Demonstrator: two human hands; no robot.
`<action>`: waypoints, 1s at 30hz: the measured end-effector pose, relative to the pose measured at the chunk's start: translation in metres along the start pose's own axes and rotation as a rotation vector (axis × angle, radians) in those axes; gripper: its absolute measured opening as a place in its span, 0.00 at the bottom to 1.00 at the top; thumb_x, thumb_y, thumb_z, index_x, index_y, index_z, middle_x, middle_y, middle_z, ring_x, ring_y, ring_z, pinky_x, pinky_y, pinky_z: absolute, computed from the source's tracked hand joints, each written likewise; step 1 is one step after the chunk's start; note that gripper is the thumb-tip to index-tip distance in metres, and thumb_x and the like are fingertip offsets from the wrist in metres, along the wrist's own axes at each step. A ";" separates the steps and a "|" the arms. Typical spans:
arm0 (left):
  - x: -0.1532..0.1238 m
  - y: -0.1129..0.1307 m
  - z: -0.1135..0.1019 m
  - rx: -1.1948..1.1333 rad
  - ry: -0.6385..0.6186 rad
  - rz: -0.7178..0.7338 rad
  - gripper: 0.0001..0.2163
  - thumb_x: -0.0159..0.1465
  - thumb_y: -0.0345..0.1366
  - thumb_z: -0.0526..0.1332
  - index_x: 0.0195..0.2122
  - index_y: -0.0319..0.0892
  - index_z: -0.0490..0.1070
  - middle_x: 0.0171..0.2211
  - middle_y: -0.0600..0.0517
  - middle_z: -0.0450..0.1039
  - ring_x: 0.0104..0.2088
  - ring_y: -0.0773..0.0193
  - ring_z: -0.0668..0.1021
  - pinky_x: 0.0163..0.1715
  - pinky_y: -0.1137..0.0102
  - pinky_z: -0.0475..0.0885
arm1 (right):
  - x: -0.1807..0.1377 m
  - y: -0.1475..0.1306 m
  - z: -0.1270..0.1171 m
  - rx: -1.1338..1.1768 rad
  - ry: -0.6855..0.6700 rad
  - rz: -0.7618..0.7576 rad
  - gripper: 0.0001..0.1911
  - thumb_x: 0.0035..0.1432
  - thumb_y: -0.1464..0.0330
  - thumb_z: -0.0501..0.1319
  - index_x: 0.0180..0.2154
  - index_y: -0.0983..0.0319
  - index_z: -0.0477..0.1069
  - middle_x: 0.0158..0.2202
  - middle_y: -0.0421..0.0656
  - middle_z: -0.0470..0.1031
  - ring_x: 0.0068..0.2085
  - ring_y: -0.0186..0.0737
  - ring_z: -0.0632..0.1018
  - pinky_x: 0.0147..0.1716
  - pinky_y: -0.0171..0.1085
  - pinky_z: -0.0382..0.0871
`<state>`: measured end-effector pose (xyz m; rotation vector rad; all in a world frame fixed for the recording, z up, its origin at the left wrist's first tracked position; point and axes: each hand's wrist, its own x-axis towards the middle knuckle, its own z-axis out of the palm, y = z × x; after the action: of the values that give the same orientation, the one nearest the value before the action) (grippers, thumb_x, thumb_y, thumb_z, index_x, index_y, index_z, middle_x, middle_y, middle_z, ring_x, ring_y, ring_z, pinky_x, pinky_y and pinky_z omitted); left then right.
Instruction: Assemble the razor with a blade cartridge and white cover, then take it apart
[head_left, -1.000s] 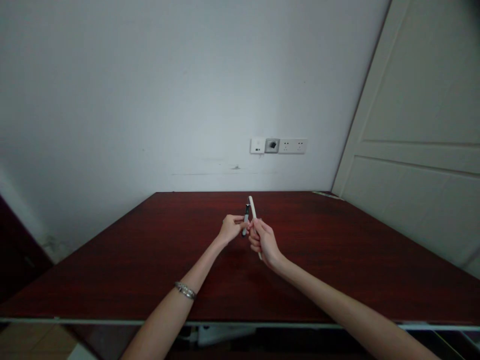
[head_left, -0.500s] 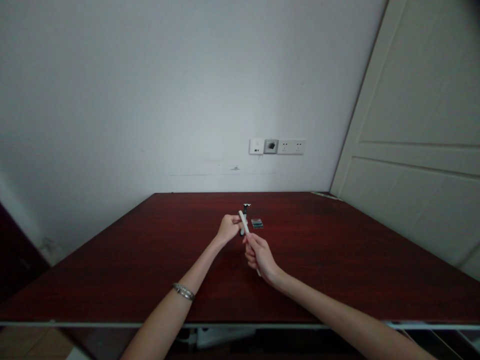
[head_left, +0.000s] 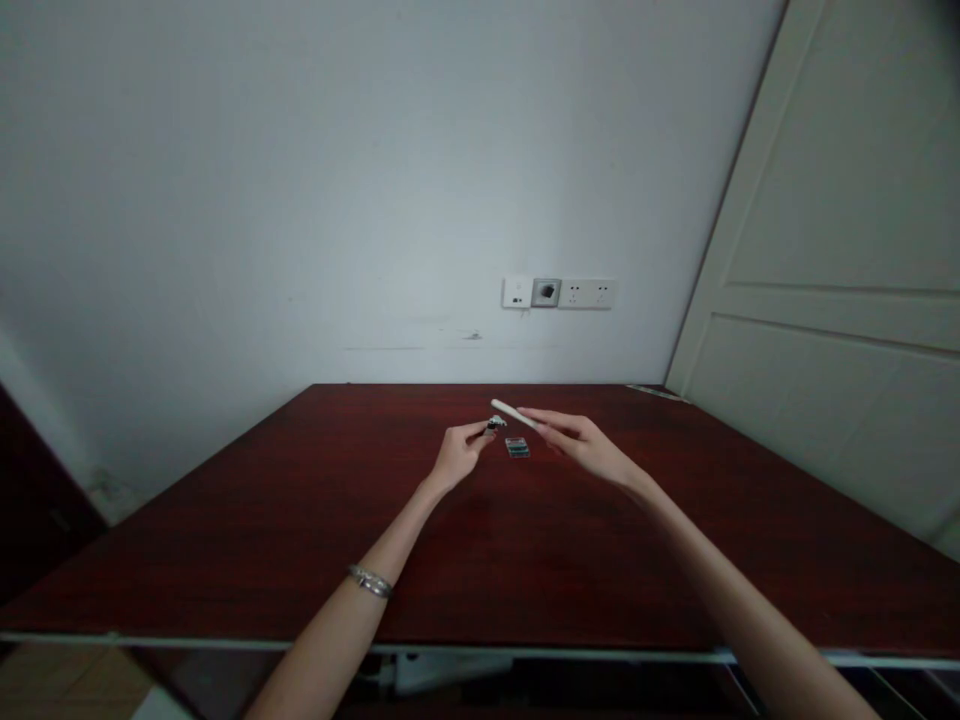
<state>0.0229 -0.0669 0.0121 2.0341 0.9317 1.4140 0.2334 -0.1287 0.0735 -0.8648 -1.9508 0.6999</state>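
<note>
1. White stick (head_left: 512, 412) sits pinched in our right hand (head_left: 583, 443), fingers outstretched.
2. Our left hand (head_left: 457, 457) pinches a small dark piece (head_left: 493, 424) at the stick's eight o'clock.
3. A small box (head_left: 517, 447) lies on the table (head_left: 300, 520), at its six o'clock.

I work from a single view, the camera worn on the person's head. It faces forward and slightly down across the dark red worktop (head_left: 300, 520) toward the white wall (head_left: 300, 200), which fills the upper half of the frame. The forearms enter from the bottom edge. The left hand (head_left: 457, 455) and the right hand (head_left: 592, 450) sit near centre, small and well away from the lens. A door (head_left: 840, 300) fills the right side.
</note>
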 end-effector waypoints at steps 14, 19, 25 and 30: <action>-0.001 -0.003 0.000 0.002 -0.027 0.017 0.10 0.57 0.35 0.60 0.38 0.39 0.76 0.39 0.48 0.77 0.38 0.57 0.78 0.42 0.66 0.69 | 0.006 -0.019 -0.018 -0.215 -0.190 -0.108 0.18 0.57 0.66 0.54 0.50 0.54 0.68 0.49 0.39 0.72 0.48 0.44 0.73 0.51 0.45 0.63; -0.001 -0.003 -0.001 0.024 -0.032 0.012 0.11 0.57 0.34 0.60 0.39 0.39 0.76 0.39 0.48 0.77 0.37 0.57 0.78 0.41 0.66 0.69 | 0.008 -0.029 -0.017 -0.165 -0.171 -0.064 0.17 0.54 0.66 0.58 0.46 0.54 0.72 0.46 0.39 0.74 0.45 0.47 0.75 0.47 0.47 0.65; -0.001 -0.001 -0.001 0.016 -0.030 0.018 0.11 0.57 0.34 0.59 0.40 0.39 0.76 0.40 0.48 0.76 0.39 0.57 0.77 0.42 0.66 0.69 | 0.009 -0.030 -0.018 -0.162 -0.201 -0.031 0.17 0.53 0.65 0.59 0.46 0.53 0.72 0.45 0.38 0.74 0.45 0.46 0.74 0.48 0.46 0.64; -0.001 -0.001 -0.001 0.022 -0.038 0.024 0.12 0.57 0.35 0.59 0.40 0.39 0.75 0.40 0.48 0.76 0.39 0.56 0.77 0.42 0.65 0.69 | 0.010 -0.025 -0.023 -0.225 -0.284 -0.083 0.17 0.57 0.66 0.54 0.49 0.53 0.69 0.48 0.39 0.73 0.45 0.45 0.75 0.47 0.45 0.64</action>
<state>0.0215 -0.0665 0.0110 2.0875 0.9135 1.3788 0.2424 -0.1326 0.1071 -0.8485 -2.3401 0.5863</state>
